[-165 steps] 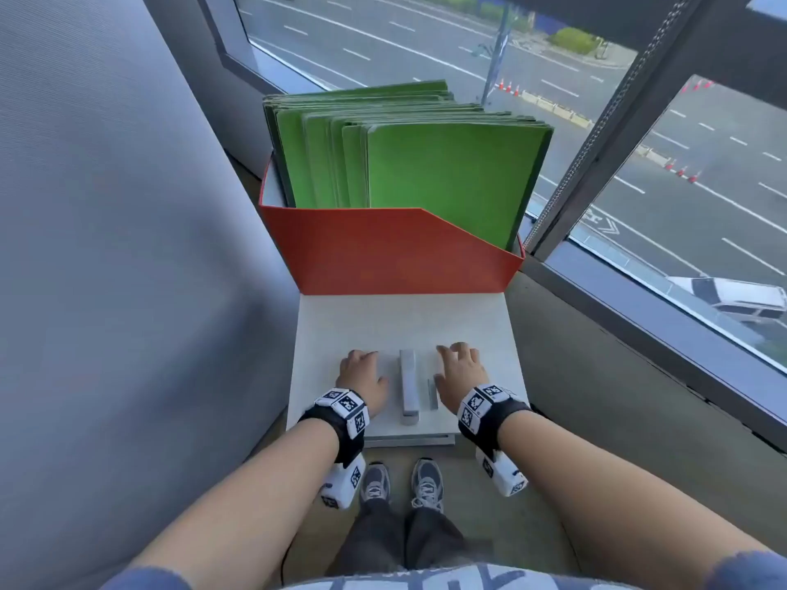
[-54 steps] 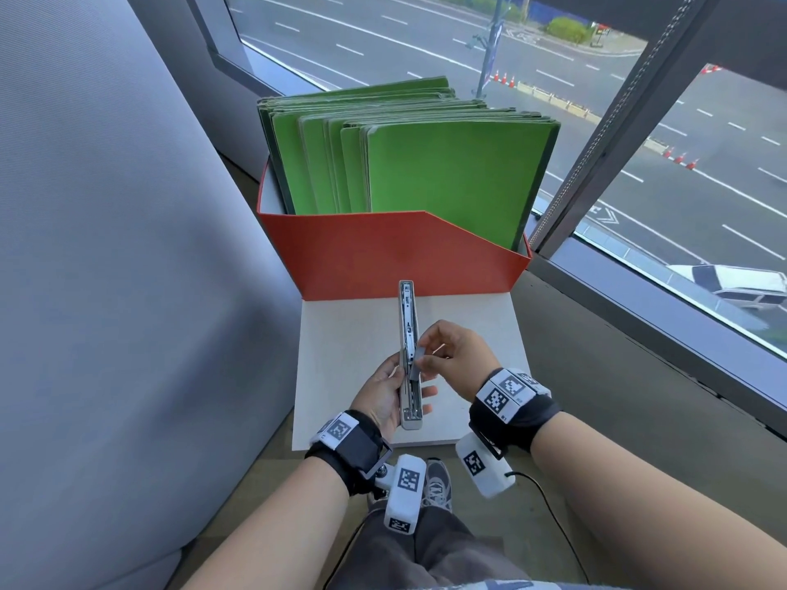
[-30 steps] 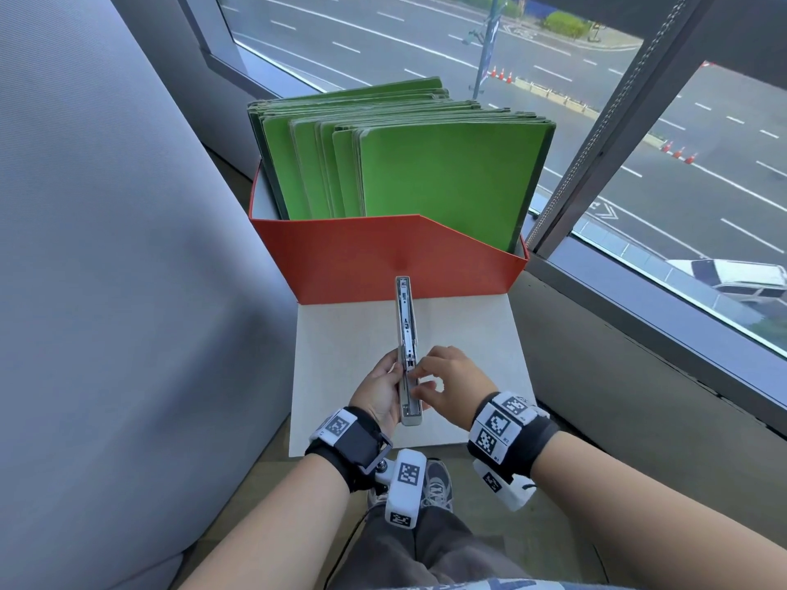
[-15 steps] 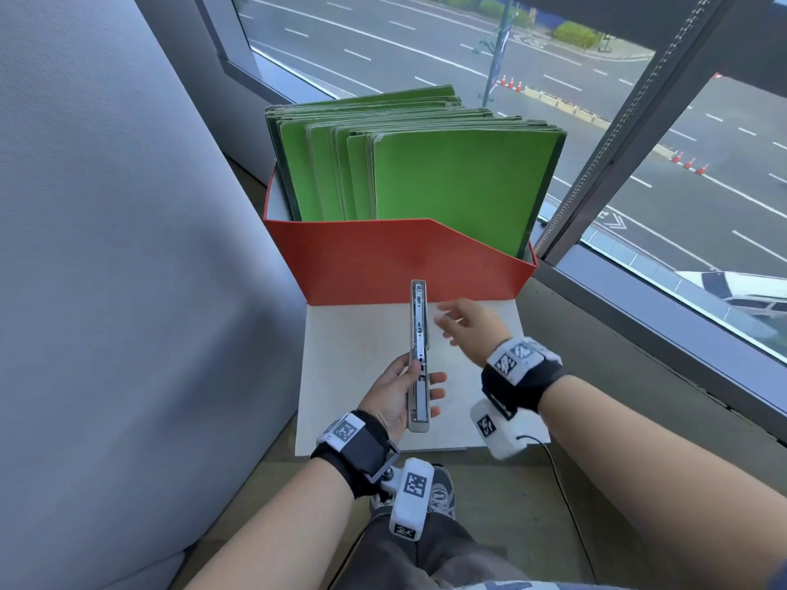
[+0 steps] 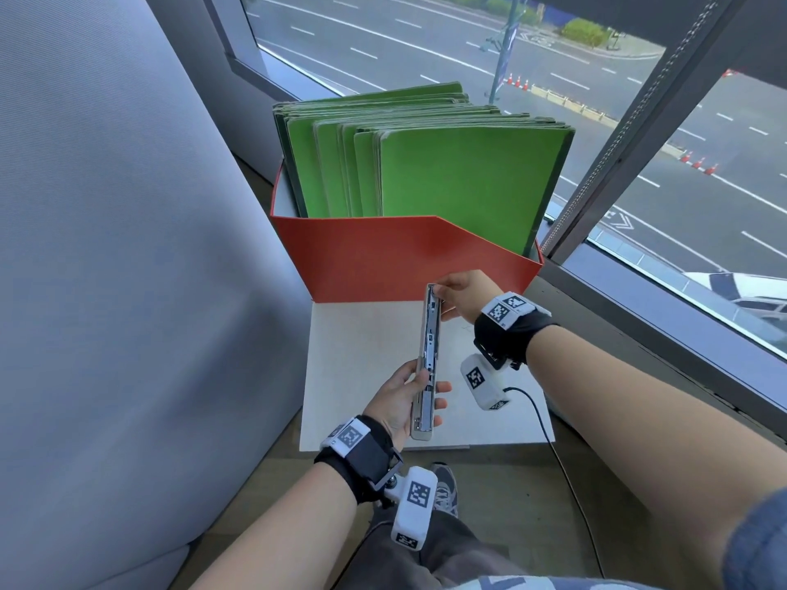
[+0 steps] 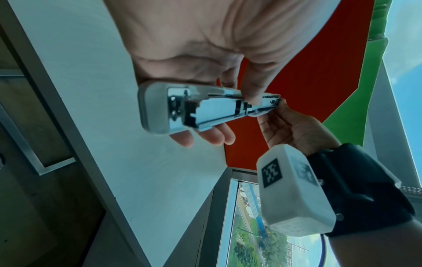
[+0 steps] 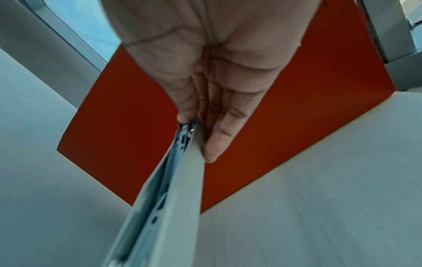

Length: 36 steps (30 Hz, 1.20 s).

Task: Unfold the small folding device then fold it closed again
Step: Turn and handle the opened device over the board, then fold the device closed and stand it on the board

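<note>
The folding device point(image 5: 429, 355) is a long, narrow grey and silver bar, held edge-up above the white tabletop point(image 5: 366, 368) and pointing away from me. My left hand point(image 5: 400, 400) grips its near end, thumb on one side and fingers curled under the other. My right hand point(image 5: 453, 293) pinches the far tip between thumb and fingers. In the left wrist view the device point(image 6: 205, 112) shows its metal inner rail, with the right hand point(image 6: 294, 130) at its far end. In the right wrist view the device point(image 7: 164, 198) runs up to my fingers point(image 7: 217, 144). It looks folded shut.
A red file box point(image 5: 383, 257) full of green folders point(image 5: 460, 176) stands right behind the device's far tip. A grey padded wall point(image 5: 127, 249) lies to the left, a window frame point(image 5: 639, 121) to the right. A cable point(image 5: 549, 436) hangs off the table's right edge.
My right hand left the device's middle, hovered open beside it, and now pinches its far tip. The left hand kept its hold on the near end.
</note>
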{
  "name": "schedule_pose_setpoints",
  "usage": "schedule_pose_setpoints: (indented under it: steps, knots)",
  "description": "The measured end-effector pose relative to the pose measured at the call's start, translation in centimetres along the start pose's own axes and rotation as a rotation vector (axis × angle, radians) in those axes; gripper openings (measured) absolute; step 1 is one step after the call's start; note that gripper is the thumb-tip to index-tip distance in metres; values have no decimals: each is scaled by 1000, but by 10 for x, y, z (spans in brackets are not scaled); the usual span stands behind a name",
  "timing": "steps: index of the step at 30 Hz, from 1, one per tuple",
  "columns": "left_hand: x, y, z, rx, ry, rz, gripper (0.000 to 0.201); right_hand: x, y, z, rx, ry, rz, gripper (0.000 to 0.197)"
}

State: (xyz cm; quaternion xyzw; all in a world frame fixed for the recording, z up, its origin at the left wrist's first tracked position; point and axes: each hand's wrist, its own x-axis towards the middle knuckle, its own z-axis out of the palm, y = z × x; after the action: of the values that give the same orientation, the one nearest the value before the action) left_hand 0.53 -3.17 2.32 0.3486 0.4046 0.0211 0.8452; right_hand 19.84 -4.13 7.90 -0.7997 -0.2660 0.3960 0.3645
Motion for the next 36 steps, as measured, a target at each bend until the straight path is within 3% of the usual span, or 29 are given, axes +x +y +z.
schedule_pose_setpoints:
  steps: [7, 12, 19, 24, 30, 32, 34, 36]
  knots:
    - [4, 3, 8, -44, 39, -71, 14, -9, 4, -6, -7, 26, -93, 22]
    - [9, 6, 5, -90, 69, -100, 17, -32, 1, -1, -9, 44, -245, 16]
    - [14, 18, 9, -140, 118, -130, 54, -88, 18, 16, -89, -7, -443, 18]
    - [14, 18, 7, -129, 46, -86, 45, -105, 40, 34, -224, -26, -627, 18]
    - [17, 15, 6, -104, -15, -54, 20, -110, 58, 49, -232, 14, -638, 15]
    - [18, 13, 7, -107, -20, -21, 21, -111, 62, 50, -208, 6, -605, 17]
    - [19, 11, 6, -108, -20, 8, 23, -112, 66, 50, -145, 19, -515, 24]
    - [21, 9, 4, -84, -5, 28, 25, -112, 69, 51, -4, 54, -322, 26]
